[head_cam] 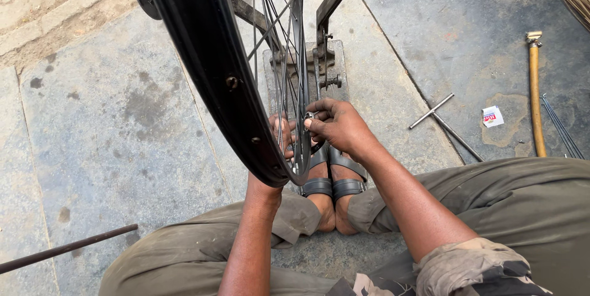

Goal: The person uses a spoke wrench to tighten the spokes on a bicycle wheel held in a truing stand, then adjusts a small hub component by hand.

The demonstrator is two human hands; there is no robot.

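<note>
Both hands [307, 130] pinching rim [215, 75] spokes.

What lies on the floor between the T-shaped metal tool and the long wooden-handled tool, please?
In the head view, a small white paper packet lies on the stone floor between the T-shaped tool and the wooden-handled tool.
</note>
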